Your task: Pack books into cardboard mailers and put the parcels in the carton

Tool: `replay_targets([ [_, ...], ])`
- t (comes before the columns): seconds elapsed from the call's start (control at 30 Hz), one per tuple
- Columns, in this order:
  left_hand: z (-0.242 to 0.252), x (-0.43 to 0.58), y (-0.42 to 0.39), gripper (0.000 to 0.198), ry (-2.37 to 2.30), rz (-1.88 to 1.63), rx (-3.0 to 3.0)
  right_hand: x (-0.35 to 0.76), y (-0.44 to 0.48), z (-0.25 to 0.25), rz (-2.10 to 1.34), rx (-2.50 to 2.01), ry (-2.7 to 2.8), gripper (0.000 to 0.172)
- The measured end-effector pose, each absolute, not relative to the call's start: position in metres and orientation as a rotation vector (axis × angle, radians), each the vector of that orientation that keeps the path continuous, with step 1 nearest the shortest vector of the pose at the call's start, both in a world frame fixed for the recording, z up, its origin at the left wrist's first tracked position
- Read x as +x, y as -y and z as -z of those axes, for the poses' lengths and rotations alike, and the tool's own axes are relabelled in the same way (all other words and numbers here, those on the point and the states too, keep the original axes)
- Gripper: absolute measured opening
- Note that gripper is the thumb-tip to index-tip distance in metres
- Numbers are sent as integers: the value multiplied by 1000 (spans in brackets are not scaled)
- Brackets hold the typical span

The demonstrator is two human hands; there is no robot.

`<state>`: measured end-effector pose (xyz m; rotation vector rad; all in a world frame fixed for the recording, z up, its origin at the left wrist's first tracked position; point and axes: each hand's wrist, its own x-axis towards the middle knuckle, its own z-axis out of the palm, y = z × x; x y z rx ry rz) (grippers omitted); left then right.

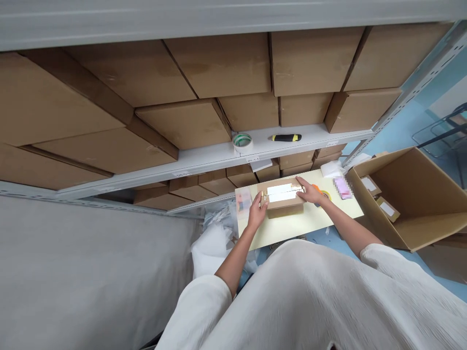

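A small brown cardboard box with a white label on its top is between my hands over the pale yellow tabletop. My left hand grips its left end, thumb near the top edge. At the opposite end my right hand holds on, with its fingers curled over the corner and thumb on the label side. A strip of clear, shiny tape seems to cross the label. Just beyond my right wrist lies an orange and yellow tape dispenser, partly hidden by the arm.
A large open carton on the right holds two small labelled boxes. On the grey shelf sit a tape roll and a utility knife, before stacked cartons. White packing material lies left of the table.
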<state>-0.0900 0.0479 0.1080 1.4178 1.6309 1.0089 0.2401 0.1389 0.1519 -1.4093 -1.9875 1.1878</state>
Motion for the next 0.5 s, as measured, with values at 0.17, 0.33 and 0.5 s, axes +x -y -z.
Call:
replay_targets([
  [0.17,-96,-88,-30,67,-1659,-980,1399,240,-131,-142,-1210,-1391,2036,88],
  [0.33,-82,-78,-22,70,-1678,-868,1450,245,-130,-119,-1246,-1450,2078,88],
  [0.5,-77,-60,-14,68,-1799,-683,1606,254,-125,-99,-1244,-1453,2049,82],
])
